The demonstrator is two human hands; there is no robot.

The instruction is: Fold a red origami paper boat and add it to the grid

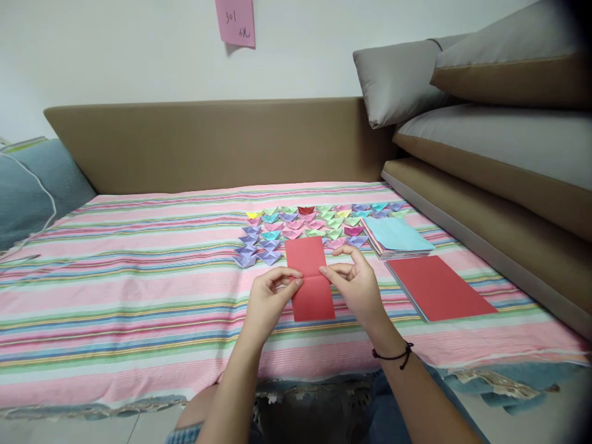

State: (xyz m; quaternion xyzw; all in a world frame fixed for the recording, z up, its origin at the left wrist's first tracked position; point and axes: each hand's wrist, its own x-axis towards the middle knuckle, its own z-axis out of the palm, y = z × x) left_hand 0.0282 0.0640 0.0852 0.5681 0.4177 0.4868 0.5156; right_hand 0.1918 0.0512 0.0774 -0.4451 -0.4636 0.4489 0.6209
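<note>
A red sheet of paper [311, 299], long and narrow with a crease across its middle, is held up in front of me. My left hand [272, 295] pinches its left edge near the crease, thumb against fingers. On the opposite edge, my right hand [354, 280] pinches it at about the same height, with a dark cord bracelet at the wrist. Behind the sheet lie rows of small folded paper boats [295, 225] in purple, pink, green, blue, yellow and red. The sheet's upper end hides part of the nearest row.
To the right are a stack of paper with a light blue sheet on top [400, 234] and a stack topped with red paper [441, 288]. A striped cloth [139, 277] covers the surface. Cushions [499, 142] are piled at the right; a brown backrest [222, 145] stands behind.
</note>
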